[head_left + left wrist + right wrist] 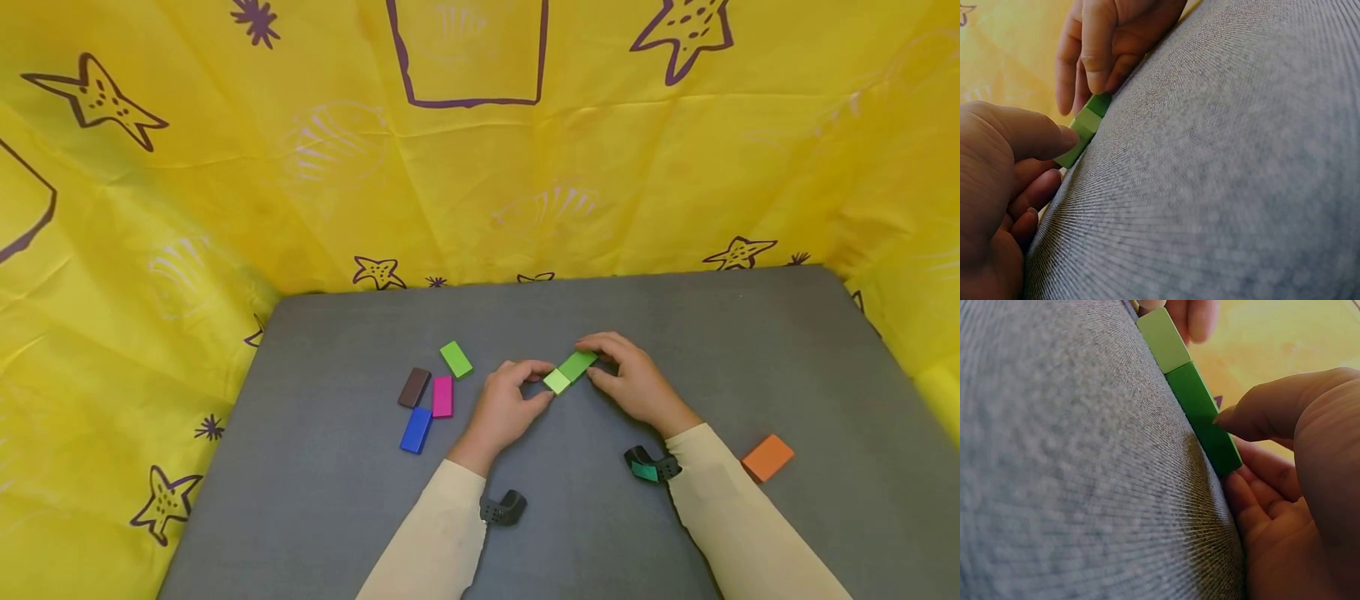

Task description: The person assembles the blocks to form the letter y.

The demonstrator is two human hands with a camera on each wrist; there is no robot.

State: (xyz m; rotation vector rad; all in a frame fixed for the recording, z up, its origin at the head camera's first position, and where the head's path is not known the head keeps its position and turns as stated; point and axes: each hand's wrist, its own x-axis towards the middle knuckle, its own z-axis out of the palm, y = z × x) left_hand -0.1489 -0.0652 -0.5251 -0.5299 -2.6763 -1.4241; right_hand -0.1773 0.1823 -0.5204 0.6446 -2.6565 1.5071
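Note:
A light green block (557,382) and a darker green block (578,366) lie end to end on the grey table, touching in the right wrist view. My left hand (510,408) pinches the light green block between thumb and fingers; in the left wrist view the thumb presses its side. At the far end, my right hand (636,382) holds the darker green block (1200,412), its thumb on one long side and the fingers behind. The light green block (1163,340) looks shorter than the darker one.
Left of the hands lie a bright green block (456,359), a brown block (415,387), a magenta block (443,397) and a blue block (416,430). An orange block (768,457) sits beside the right sleeve. Yellow patterned cloth (465,183) hangs behind the table (337,517).

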